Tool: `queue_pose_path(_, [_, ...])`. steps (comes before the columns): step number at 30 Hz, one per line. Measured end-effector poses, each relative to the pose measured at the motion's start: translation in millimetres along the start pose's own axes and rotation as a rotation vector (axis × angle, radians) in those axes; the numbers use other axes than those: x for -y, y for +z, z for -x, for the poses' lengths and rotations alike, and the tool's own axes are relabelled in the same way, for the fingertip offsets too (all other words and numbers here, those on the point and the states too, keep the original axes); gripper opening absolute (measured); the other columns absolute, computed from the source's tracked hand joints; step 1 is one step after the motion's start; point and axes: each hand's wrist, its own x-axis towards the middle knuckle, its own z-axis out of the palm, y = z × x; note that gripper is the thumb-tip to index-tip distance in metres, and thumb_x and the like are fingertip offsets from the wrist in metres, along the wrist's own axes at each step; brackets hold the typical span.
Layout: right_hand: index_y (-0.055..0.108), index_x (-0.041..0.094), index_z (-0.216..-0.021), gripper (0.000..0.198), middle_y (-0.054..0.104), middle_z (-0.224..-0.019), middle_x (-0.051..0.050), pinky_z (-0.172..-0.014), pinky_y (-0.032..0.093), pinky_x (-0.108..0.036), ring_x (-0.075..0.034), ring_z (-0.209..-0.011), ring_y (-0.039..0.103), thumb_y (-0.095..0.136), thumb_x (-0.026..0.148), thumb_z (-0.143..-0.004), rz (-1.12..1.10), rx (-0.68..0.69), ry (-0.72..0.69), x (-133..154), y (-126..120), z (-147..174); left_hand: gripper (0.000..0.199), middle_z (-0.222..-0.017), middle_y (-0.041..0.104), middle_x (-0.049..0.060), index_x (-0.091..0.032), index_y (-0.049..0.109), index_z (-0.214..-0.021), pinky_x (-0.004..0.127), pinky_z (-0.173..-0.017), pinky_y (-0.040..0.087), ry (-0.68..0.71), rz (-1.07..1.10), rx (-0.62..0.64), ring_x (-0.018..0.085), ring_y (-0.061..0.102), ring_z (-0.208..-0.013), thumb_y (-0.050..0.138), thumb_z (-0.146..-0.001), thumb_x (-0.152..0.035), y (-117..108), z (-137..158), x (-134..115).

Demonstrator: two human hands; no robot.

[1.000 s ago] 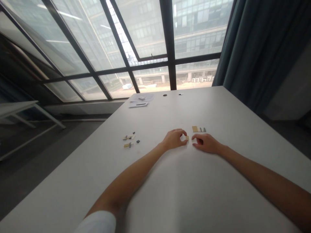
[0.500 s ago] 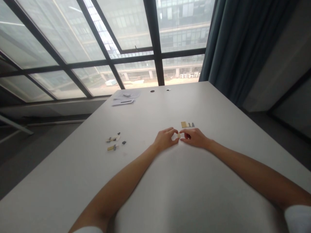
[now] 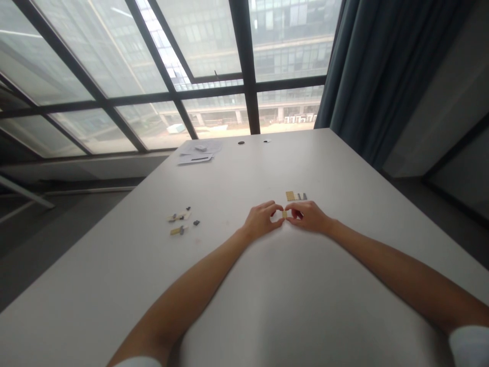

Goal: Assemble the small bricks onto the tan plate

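Note:
Between the fingertips of both hands is a small flat yellowish piece, held just above or on the white table; which of the two I cannot tell. My left hand pinches its left side with thumb and finger. From the other side my right hand grips it the same way. Just beyond the right hand lies a yellow gridded block with several small grey and pale pieces beside it. What the held piece is exactly is too small to make out.
Left on the white table lie a yellow strip with a grey part, pale and dark small parts and a black piece. Papers rest at the far left edge. Windows stand behind, a dark curtain to the right.
The yellowish piece shows a little more of its face between the fingertips now. Both hands stay nearly in place; the whole view has shifted slightly.

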Motion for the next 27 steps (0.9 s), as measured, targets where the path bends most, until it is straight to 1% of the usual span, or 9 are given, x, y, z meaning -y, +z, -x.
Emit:
queue_pose_path(5, [0.066,0.021,-0.100,0.018,0.062,-0.067,0.003,-0.061,0.038,-0.022,-0.011,-0.057,0.052,0.067,0.028,-0.084,-0.006,-0.006,-0.048,2.1,-0.8,-1.1,0.023,-0.083,0.063,0.000,-0.023,0.069,-0.106,0.022,-0.070,0.044,0.037,0.015,-0.028,0.012,0.059,-0.073,0.066,-0.085,-0.033,3.3,1.2,1.0])
queue_pose_path(15, [0.064,0.021,-0.097,0.015,0.061,-0.066,0.004,-0.060,0.038,-0.022,-0.010,-0.056,0.052,0.067,0.023,-0.083,-0.004,-0.018,-0.075,2.9,-0.4,-1.4,0.023,-0.081,0.062,-0.001,-0.023,0.070,-0.105,0.022,-0.067,0.044,0.039,0.012,-0.054,0.011,0.058,-0.071,0.067,-0.084,-0.031,4.0,1.9,-1.1])
queue_pose_path(27, [0.064,0.021,-0.097,0.015,0.060,-0.066,0.004,-0.060,0.039,-0.022,-0.011,-0.057,0.052,0.067,0.022,-0.082,-0.004,-0.018,-0.057,2.2,0.4,-1.1,0.022,-0.079,0.061,-0.001,-0.022,0.069,-0.103,0.022,-0.068,0.044,0.041,0.042,-0.081,0.011,0.057,-0.070,0.068,-0.083,-0.030,6.9,2.4,-0.2])
